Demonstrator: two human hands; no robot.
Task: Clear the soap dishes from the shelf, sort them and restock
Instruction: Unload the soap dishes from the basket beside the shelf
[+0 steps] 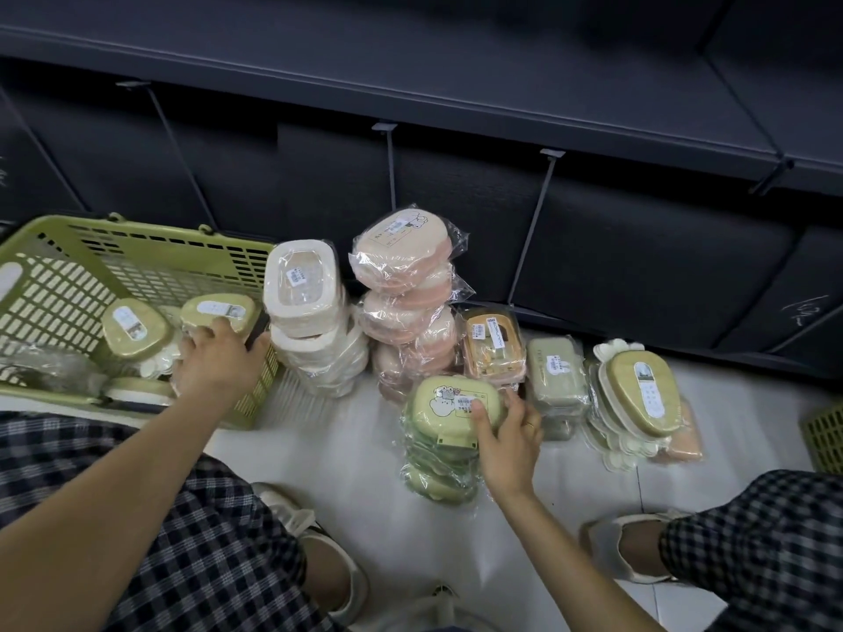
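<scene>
Right hand: the right hand point(506, 431) grips the top wrapped green oval soap dish point(451, 403) of a floor stack.
Left hand: the left hand point(219, 358) grasps an olive dish point(219, 312) inside the green slotted plastic basket point(137, 248).
Progress: dark shelf point(410, 93) bare; sorting under way, restocking pending.
Clearance: stacks close together; white floor point(410, 531) open nearer.

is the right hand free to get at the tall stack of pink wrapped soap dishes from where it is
Probably not yet: the right hand is gripping the top green soap dish. Otherwise the tall pink wrapped stack stands just behind, unobstructed.
</scene>
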